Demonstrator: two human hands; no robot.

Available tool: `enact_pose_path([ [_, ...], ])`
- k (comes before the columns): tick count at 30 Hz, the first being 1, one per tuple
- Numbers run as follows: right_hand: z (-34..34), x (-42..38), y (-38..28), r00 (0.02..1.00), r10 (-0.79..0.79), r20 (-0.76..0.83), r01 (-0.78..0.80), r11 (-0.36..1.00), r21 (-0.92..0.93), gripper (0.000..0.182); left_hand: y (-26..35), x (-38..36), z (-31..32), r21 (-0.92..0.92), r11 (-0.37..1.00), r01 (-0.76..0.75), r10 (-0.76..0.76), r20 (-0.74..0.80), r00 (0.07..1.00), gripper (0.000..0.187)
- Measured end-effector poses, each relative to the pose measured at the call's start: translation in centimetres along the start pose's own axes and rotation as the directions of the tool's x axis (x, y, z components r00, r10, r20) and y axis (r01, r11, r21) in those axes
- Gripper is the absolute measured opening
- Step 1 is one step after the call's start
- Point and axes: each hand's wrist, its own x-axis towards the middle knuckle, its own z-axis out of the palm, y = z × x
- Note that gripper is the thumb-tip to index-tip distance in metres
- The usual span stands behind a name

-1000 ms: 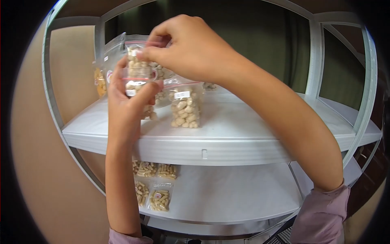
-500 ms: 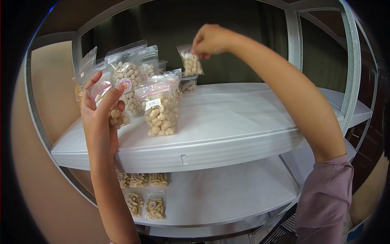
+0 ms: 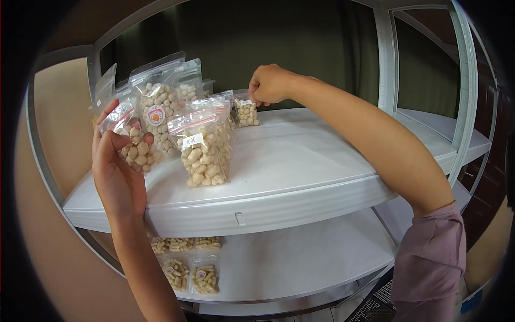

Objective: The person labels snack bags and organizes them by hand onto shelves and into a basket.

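Observation:
My left hand (image 3: 119, 161) is closed around a clear zip bag of pale round snacks (image 3: 138, 153), held above the shelf's left part. At the back of the upper shelf (image 3: 300, 155), my right hand (image 3: 268, 86) pinches the top edge of a small snack bag (image 3: 247, 111), whose bottom is at the shelf surface. Between the hands stands a row of zip bags, the front one (image 3: 201, 155) with a white label reading about "1000". Behind it rises a larger bag (image 3: 158, 107) with a round pink and orange sticker.
On the lower shelf (image 3: 300, 257) lie several flat bags of stick-shaped snacks (image 3: 204, 275). Grey metal posts (image 3: 387, 64) frame the rack, with a dark green curtain (image 3: 322, 53) behind. A black perforated basket (image 3: 373, 306) sits low at the right.
My right hand has lowered the small bag from the air to the back of the shelf. My left hand, still holding its bag, appears slightly further left.

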Motion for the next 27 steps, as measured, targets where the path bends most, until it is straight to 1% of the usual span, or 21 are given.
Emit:
enact_pose_path([
  [4,-0.2,0.1,-0.1,1.0,0.012,0.006,-0.012,1.0,-0.016,0.017,0.1,-0.1,0.3,0.006,1.0,-0.007,0.007,-0.03,1.0,0.046],
  [6,-0.3,0.0,-0.1,0.998,0.025,-0.066,-0.033,0.991,-0.126,0.03,0.3,-0.2,0.5,-0.011,1.0,0.008,-0.008,-0.027,1.0,0.047],
  [7,-0.3,-0.1,0.0,0.998,0.021,-0.065,-0.029,0.992,-0.123,0.03,0.3,-0.3,0.6,-0.006,1.0,0.007,-0.007,-0.028,1.0,0.047],
  [9,-0.9,-0.9,-0.6,0.926,0.003,-0.377,-0.108,0.96,-0.257,0.043,0.5,-0.4,0.7,-0.024,1.0,0.017,-0.017,0.015,1.0,0.049],
  [10,-2.0,-0.8,-0.6,0.899,-0.067,-0.432,-0.006,0.986,-0.166,0.048,0.5,-0.5,0.7,-0.019,1.0,0.012,-0.012,0.01,1.0,0.049],
  [11,-3.3,-0.7,-0.8,0.862,-0.129,-0.49,0.104,0.991,-0.079,0.053,0.5,-0.5,0.7,-0.041,0.999,-0.007,0.009,0.054,0.999,0.049],
  [12,-4.6,-1.6,-2.1,0.821,-0.192,-0.538,0.226,0.974,-0.001,0.055,0.5,-0.5,0.6,-0.065,0.998,-0.026,0.032,0.095,0.995,0.05],
  [13,-5.4,-2.2,-3.4,0.78,-0.27,-0.565,0.423,0.892,0.158,0.059,0.5,-0.6,0.4,-0.062,0.998,-0.033,0.041,0.134,0.99,0.051],
  [14,-6.1,-3.2,-5.3,0.763,-0.377,-0.525,0.536,0.822,0.19,0.06,0.4,-0.6,0.2,-0.059,0.997,-0.042,0.049,0.124,0.991,0.051],
  [15,-6.0,-4.6,-7.0,0.687,-0.506,-0.521,0.687,0.686,0.239,0.052,0.2,-0.6,0.0,-0.146,0.988,-0.05,0.072,0.148,0.986,0.049],
  [16,-6.0,-4.7,-8.8,0.709,-0.54,-0.454,0.678,0.699,0.227,0.063,0.2,-0.7,-0.1,-0.23,0.972,-0.054,0.096,0.173,0.98,0.047],
  [17,-5.8,-4.8,-10.1,0.698,-0.614,-0.369,0.69,0.714,0.117,0.063,0.2,-0.7,-0.2,-0.224,0.973,-0.057,0.096,0.166,0.981,0.047],
  [19,-5.0,-6.3,-12.5,0.708,-0.652,-0.27,0.671,0.741,-0.028,0.053,0.4,-0.8,-0.2,-0.337,0.941,-0.034,0.106,0.199,0.974,0.043],
  [20,-4.7,-7.2,-13.0,0.708,-0.67,-0.223,0.672,0.737,-0.079,0.046,0.3,-0.8,-0.2,-0.331,0.943,-0.03,0.102,0.201,0.974,0.043],
  [21,-4.4,-7.2,-13.6,0.709,-0.668,-0.226,0.671,0.737,-0.077,0.046,0.3,-0.8,-0.3,-0.289,0.952,-0.098,0.133,0.102,0.986,0.042],
  [22,-4.0,-7.0,-14.2,0.734,-0.656,-0.176,0.655,0.752,-0.071,0.044,0.2,-0.7,-0.3,-0.241,0.957,-0.163,0.17,0.005,0.986,0.041],
  [23,-3.8,-7.0,-14.6,0.757,-0.641,-0.126,0.638,0.767,-0.066,0.042,0.0,-0.7,-0.4,-0.24,0.957,-0.164,0.171,0.009,0.985,0.041],
  [24,-3.5,-7.0,-14.7,0.758,-0.64,-0.128,0.637,0.768,-0.066,0.042,-0.2,-0.7,-0.5,-0.165,0.961,-0.223,0.224,-0.011,0.975,0.041],
  [25,-3.2,-6.9,-14.7,0.722,-0.66,-0.206,0.679,0.733,0.031,0.038,-0.2,-0.8,-0.5,-0.09,0.956,-0.279,0.277,-0.029,0.96,0.04],
  [26,-3.1,-6.9,-14.6,0.687,-0.669,-0.285,0.718,0.685,0.122,0.035,0.0,-0.8,-0.4,-0.091,0.956,-0.279,0.278,-0.028,0.96,0.04],
  [27,-3.3,-6.7,-14.3,0.686,-0.668,-0.288,0.718,0.686,0.12,0.035,0.4,-0.8,-0.3,-0.244,0.944,-0.222,0.229,-0.002,0.974,0.04],
])
